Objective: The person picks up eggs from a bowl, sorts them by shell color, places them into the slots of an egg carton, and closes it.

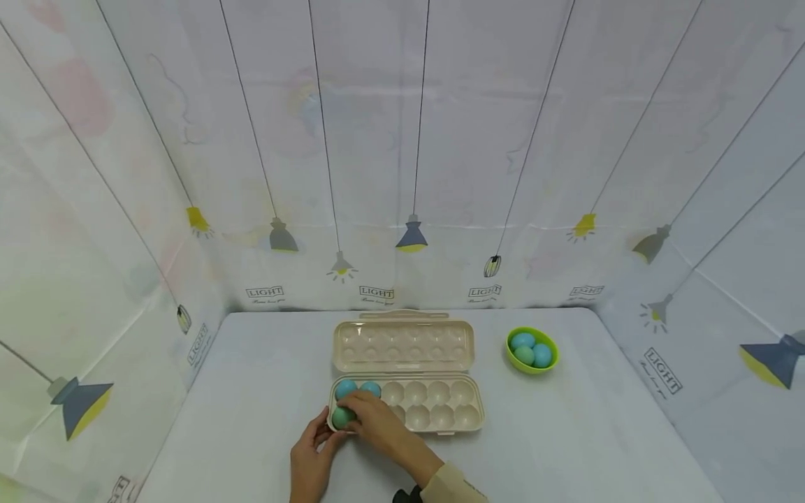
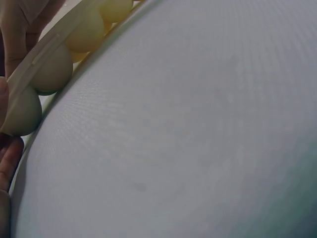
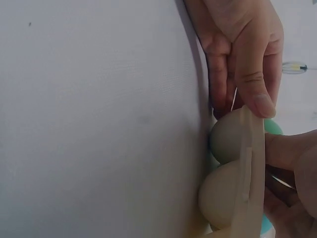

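A beige egg carton (image 1: 454, 404) lies open on the white table, its lid folded back. My left hand (image 1: 311, 454) grips the carton's near left corner, thumb on the rim and fingers beside and below it, as the right wrist view shows. Over the left end of the carton, my right hand (image 1: 380, 423) holds a green egg (image 1: 342, 418) at the near left cup between thumb and fingers. Two blue eggs sit in the far row: one (image 1: 345, 388) in the corner cup, another (image 1: 371, 388) beside it. My right hand hides part of the near row.
To the right of the carton stands a lime-green bowl (image 1: 525, 368) with a green egg (image 1: 524, 355) and two blue eggs (image 1: 542, 355) in it. Behind the table (image 1: 251, 377) and at both sides hang white sheets (image 1: 503, 140) printed with lamps.
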### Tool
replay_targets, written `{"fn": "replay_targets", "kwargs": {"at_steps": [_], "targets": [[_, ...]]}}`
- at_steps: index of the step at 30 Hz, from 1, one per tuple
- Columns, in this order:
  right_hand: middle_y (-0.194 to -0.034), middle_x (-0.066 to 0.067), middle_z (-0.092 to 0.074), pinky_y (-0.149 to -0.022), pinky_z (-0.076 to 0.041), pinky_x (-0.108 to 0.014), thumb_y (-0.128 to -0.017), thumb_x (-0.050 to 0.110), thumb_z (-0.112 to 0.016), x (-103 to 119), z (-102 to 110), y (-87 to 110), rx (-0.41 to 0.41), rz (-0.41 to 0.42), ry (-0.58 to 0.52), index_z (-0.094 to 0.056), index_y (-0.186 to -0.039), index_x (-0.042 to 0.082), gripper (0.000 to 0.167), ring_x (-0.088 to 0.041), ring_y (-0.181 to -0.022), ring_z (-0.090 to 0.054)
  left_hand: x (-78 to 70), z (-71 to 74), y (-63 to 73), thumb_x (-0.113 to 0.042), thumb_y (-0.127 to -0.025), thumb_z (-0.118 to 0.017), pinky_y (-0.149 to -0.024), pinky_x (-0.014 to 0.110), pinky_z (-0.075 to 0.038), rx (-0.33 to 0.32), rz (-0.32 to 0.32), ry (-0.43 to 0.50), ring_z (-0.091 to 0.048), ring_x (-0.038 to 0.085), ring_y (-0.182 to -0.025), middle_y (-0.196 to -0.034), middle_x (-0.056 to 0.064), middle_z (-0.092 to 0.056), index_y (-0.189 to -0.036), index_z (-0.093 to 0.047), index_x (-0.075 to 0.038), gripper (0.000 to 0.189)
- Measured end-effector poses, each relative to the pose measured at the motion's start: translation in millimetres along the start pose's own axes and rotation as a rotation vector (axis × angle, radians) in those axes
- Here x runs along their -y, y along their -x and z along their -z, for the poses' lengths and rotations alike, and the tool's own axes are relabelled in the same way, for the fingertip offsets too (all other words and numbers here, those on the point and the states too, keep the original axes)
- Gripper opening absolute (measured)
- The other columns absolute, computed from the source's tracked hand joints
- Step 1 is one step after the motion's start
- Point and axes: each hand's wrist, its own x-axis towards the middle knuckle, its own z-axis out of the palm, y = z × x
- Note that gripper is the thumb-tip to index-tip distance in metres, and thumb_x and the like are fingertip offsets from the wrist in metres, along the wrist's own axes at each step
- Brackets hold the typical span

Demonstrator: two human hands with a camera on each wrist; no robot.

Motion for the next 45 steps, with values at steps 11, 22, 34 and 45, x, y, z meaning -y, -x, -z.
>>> {"fn": "replay_targets", "kwargs": {"at_steps": [11, 22, 34, 45], "targets": [[-0.133, -0.003, -0.059, -0.1, -0.054, -0.028, -0.09, 0.022, -0.075, 4, 9, -0.4, 0.106, -0.012, 0.066, -0.061, -0.131, 0.016, 0.043, -0.019, -0.127, -0.058, -1.6, 0.8, 1.4, -0.028, -0.081, -0.084, -0.082, 0.014, -0.055, -0.005, 0.071, -0.08, -0.07, 0.002, -0.091, -0.12, 0.003, -0.073, -0.135, -0.061, -0.013, 0.06], [-0.131, -0.006, -0.058, -0.101, -0.053, -0.027, -0.089, 0.005, -0.074, -12, 51, 22.6, -0.039, 0.058, 0.056, -0.06, -0.13, 0.009, 0.044, -0.019, -0.122, -0.059, -1.0, -5.2, 2.4, -0.023, -0.079, -0.086, -0.08, 0.009, -0.05, -0.044, 0.061, -0.058, -0.07, 0.0, -0.084, -0.106, 0.005, -0.076, -0.132, -0.064, -0.012, 0.059], [-0.123, -0.014, -0.062, -0.095, -0.055, -0.039, -0.08, 0.002, -0.083, -68, 115, 46.2, -0.331, 0.014, 0.193, -0.063, -0.124, 0.003, 0.048, -0.028, -0.115, -0.059, -6.0, -1.9, 2.0, -0.031, -0.08, -0.085, -0.083, 0.011, -0.052, -0.019, 0.125, -0.09, -0.069, 0.001, -0.088, -0.111, 0.003, -0.074, -0.135, -0.062, -0.014, 0.062], [-0.123, -0.021, -0.059, -0.1, -0.05, -0.053, -0.084, 0.006, -0.08, -147, 163, 81.4, -0.363, -0.277, 0.241, -0.06, -0.127, -0.003, 0.049, -0.039, -0.116, -0.057, -8.7, -1.0, 2.3, -0.03, -0.079, -0.085, -0.081, 0.01, -0.052, -0.018, 0.152, -0.086, -0.069, 0.002, -0.088, -0.11, 0.006, -0.074, -0.135, -0.062, -0.012, 0.063]]}}
